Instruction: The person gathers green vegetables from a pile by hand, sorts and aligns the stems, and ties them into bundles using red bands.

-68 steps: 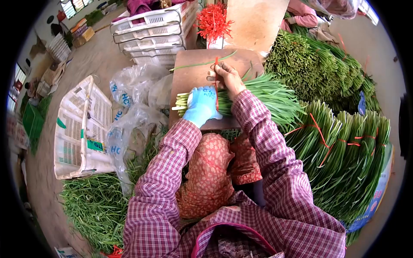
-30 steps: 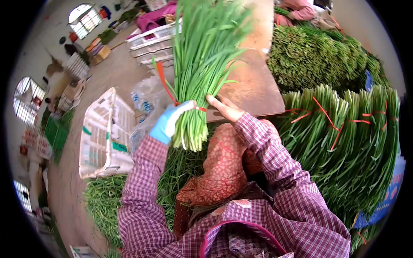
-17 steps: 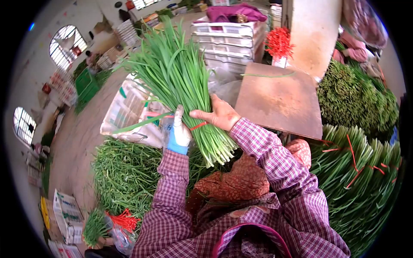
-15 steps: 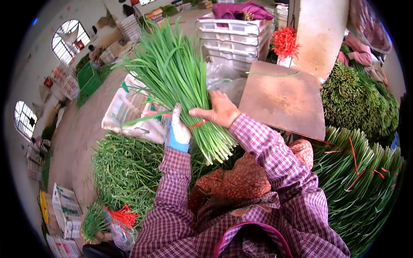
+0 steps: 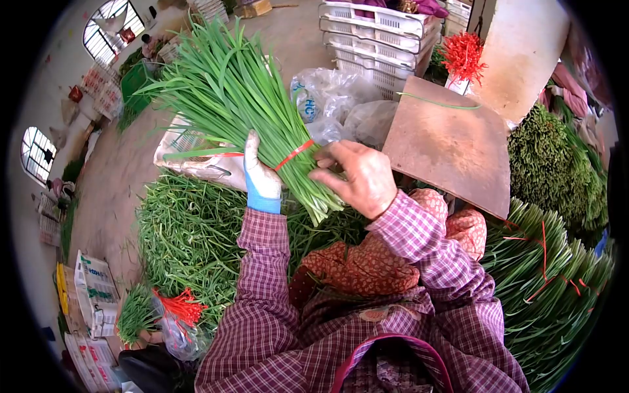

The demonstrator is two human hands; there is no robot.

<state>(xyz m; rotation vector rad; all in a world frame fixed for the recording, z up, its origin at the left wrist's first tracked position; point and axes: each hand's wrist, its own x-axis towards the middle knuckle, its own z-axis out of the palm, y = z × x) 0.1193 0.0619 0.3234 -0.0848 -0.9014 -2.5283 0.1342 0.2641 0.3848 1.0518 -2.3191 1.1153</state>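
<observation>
A thick bunch of garlic chives (image 5: 242, 98) slants across the middle, leaves up and to the left, pale cut stem ends low and to the right. An orange-red tie (image 5: 295, 154) circles its lower part. My left hand (image 5: 262, 171), in a white glove with a blue cuff, supports and grips the bunch from the left side, its thumb along the leaves. Bare, my right hand (image 5: 357, 175) is at the stems just right of the tie, fingers bent, with thumb and forefinger apart. Nothing shows between them.
Loose green leaves (image 5: 190, 236) are heaped before me on the left. A brown board (image 5: 452, 144) stands to the right, with tied bunches (image 5: 544, 295) below it. Red ties (image 5: 464, 57) stand behind the board. White crates (image 5: 373, 42) are stacked at the back, near plastic bags (image 5: 334, 98).
The bunch has shifted left and tilted more in view. My right hand has drawn back from lying over the bunch to its stem end, fingers now bent. The tie around the stems shows more fully.
</observation>
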